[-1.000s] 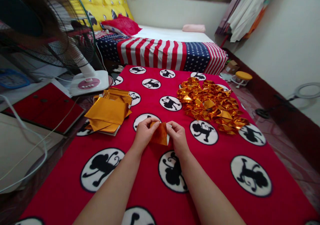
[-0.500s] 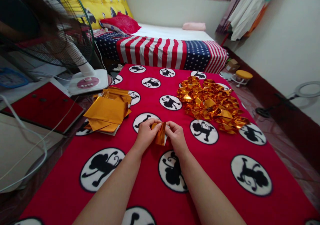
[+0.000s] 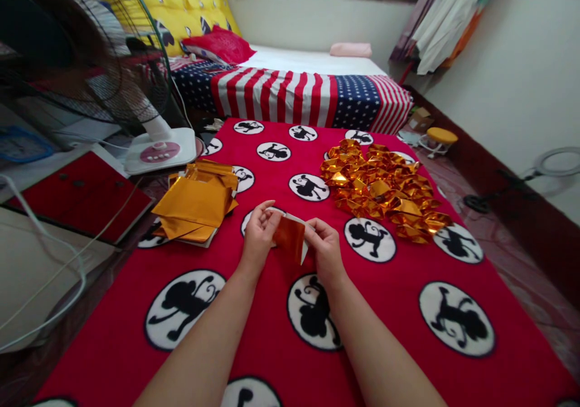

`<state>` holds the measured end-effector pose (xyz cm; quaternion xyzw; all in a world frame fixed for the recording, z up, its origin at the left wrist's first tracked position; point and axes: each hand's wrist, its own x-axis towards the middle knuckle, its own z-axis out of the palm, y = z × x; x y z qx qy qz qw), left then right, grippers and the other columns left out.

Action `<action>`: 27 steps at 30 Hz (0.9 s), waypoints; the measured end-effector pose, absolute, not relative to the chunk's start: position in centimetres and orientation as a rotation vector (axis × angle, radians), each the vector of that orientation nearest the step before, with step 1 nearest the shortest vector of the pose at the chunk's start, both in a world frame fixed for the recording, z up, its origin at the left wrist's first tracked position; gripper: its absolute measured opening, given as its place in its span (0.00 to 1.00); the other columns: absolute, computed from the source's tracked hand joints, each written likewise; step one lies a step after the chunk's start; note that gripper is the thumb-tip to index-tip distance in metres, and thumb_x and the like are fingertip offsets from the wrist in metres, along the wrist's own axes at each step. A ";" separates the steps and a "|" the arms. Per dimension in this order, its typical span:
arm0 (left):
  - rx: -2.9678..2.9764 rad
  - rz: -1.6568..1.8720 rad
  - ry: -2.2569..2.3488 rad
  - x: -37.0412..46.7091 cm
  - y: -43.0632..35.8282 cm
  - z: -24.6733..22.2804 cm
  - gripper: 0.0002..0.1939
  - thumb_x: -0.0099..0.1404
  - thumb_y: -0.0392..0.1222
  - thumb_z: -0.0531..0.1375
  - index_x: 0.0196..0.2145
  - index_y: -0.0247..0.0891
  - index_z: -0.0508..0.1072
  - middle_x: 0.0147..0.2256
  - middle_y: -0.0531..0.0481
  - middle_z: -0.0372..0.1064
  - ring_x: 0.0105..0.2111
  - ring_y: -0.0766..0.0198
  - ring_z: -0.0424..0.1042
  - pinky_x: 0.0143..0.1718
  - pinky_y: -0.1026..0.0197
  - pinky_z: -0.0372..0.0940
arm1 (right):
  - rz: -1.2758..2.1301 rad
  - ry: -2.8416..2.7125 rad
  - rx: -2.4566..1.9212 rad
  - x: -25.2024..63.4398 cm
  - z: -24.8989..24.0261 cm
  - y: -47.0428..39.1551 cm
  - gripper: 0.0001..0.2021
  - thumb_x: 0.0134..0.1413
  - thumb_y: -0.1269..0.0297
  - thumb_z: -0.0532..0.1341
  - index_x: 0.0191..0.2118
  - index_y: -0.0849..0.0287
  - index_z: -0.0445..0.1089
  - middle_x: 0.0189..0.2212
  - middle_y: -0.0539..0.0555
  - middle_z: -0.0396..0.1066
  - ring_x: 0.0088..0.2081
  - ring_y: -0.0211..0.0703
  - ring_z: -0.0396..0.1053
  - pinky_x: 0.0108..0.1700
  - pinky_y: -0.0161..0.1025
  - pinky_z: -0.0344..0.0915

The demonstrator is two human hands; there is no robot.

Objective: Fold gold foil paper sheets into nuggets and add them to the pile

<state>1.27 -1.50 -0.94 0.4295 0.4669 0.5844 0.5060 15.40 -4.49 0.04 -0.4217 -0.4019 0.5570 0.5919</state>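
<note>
Between my hands is a sheet of gold foil paper (image 3: 290, 238), partly folded, its shiny face toward me and its white underside showing along the top and right edges. My left hand (image 3: 261, 233) pinches its left side between thumb and fingers. At the right edge, my right hand (image 3: 325, 244) grips the paper near the white fold. A stack of flat gold foil sheets (image 3: 194, 198) lies to the left of my hands. Over on the right, a heap of folded gold foil pieces (image 3: 378, 186) is spread on the red cloth (image 3: 362, 310) with monkey prints.
A standing fan (image 3: 158, 147) is at the left, near a red panel (image 3: 77, 186) and loose white cables (image 3: 77, 256). Beyond the cloth is a bed with a striped cover (image 3: 281, 96). A yellow-topped stool (image 3: 441, 135) stands on the floor at right.
The gold paper was a narrow folded strip and now shows a wider shiny face. My hands have moved slightly apart, and my left hand's fingers have lifted a little.
</note>
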 end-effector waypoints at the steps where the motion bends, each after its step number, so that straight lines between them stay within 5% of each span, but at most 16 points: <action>1: 1.009 1.424 1.122 1.2 -1.5 -0.9 0.29 0.59 0.56 0.63 0.53 0.38 0.66 0.41 0.46 0.73 0.36 0.64 0.74 0.35 0.66 0.67 | 1.283 -0.940 -0.970 15.4 0.2 -4.6 0.12 0.49 0.56 0.67 0.25 0.58 0.68 0.19 0.45 0.61 0.21 0.33 0.54 0.25 0.33 0.50; 7: 0.973 1.446 1.043 0.9 -1.2 -1.0 0.34 0.56 0.59 0.64 0.54 0.37 0.65 0.48 0.40 0.71 0.47 0.58 0.74 0.42 0.64 0.68 | 1.195 -0.898 -0.927 15.7 0.1 -4.7 0.10 0.50 0.58 0.66 0.26 0.57 0.69 0.22 0.46 0.64 0.24 0.35 0.58 0.29 0.33 0.55; 11: 0.961 1.332 0.926 0.6 -1.2 -0.7 0.35 0.50 0.54 0.70 0.52 0.36 0.68 0.42 0.43 0.75 0.41 0.59 0.76 0.40 0.63 0.69 | 1.239 -0.882 -0.901 15.9 -0.1 -4.6 0.11 0.51 0.58 0.66 0.26 0.57 0.68 0.22 0.46 0.63 0.25 0.35 0.58 0.30 0.34 0.57; 15: 0.981 1.285 0.997 0.4 -1.5 -0.3 0.22 0.48 0.50 0.72 0.37 0.34 0.76 0.32 0.49 0.76 0.30 0.64 0.74 0.33 0.64 0.68 | 1.290 -0.847 -0.886 15.9 0.0 -4.6 0.12 0.52 0.55 0.65 0.27 0.58 0.68 0.23 0.47 0.63 0.24 0.35 0.58 0.28 0.33 0.57; 19: 0.982 1.386 1.107 0.5 -1.7 -0.4 0.17 0.49 0.48 0.71 0.32 0.34 0.76 0.26 0.53 0.73 0.24 0.69 0.69 0.26 0.67 0.64 | 1.333 -0.814 -0.873 15.8 0.0 -4.5 0.18 0.54 0.45 0.61 0.30 0.57 0.70 0.21 0.46 0.62 0.21 0.35 0.57 0.24 0.33 0.56; 27: 0.979 1.412 1.167 0.6 -1.5 -0.3 0.15 0.52 0.49 0.68 0.28 0.33 0.76 0.21 0.55 0.69 0.19 0.73 0.62 0.18 0.71 0.57 | 1.167 -0.890 -1.103 15.6 -0.4 -4.1 0.14 0.52 0.54 0.66 0.29 0.60 0.70 0.21 0.46 0.65 0.20 0.31 0.59 0.22 0.30 0.56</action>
